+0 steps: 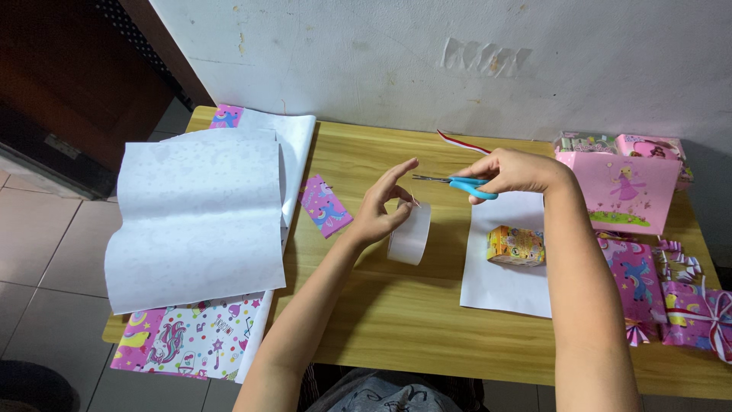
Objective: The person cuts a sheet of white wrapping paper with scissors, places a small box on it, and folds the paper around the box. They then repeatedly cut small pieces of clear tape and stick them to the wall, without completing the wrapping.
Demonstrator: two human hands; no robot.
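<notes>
Centre frame: left hand pinches a clear tape roll above the tabletop. Right hand, grip closed on blue-handled scissors, blades at the tape strip.

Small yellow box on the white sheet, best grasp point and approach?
Probably grip the small yellow box across its two long side faces, coming from straight above. It lies flat on the white sheet with open paper around it, and the right hand with the scissors sits above and behind it.

Wrapped gifts (right edge) cut off
</notes>
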